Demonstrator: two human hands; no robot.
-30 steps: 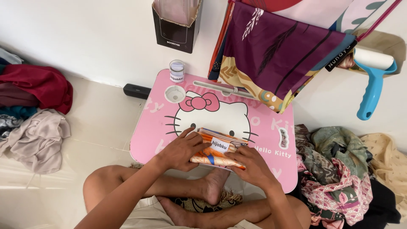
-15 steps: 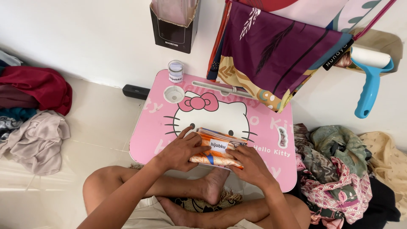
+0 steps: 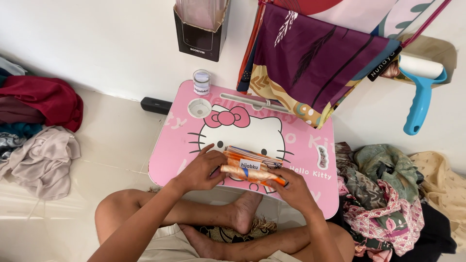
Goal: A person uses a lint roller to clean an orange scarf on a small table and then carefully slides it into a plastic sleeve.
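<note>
Pink lap table (image 3: 184, 145) on a pale floor (image 3: 116, 131).

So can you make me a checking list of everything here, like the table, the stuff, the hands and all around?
Surface: pink rectangular lap table with a cartoon cat print, on a pale tiled floor.
Job's things: orange folded cloth in a clear plastic packet, on the table's near edge.
Clutter: small clear jar and round white lid at the table's far left corner.
Grippers: left hand and right hand grip the packet's ends.
Cables: nothing seen.
Surroundings: purple patterned cloth hanging, blue-handled lint roller, cloth heaps left and right, black box by the wall.
</note>
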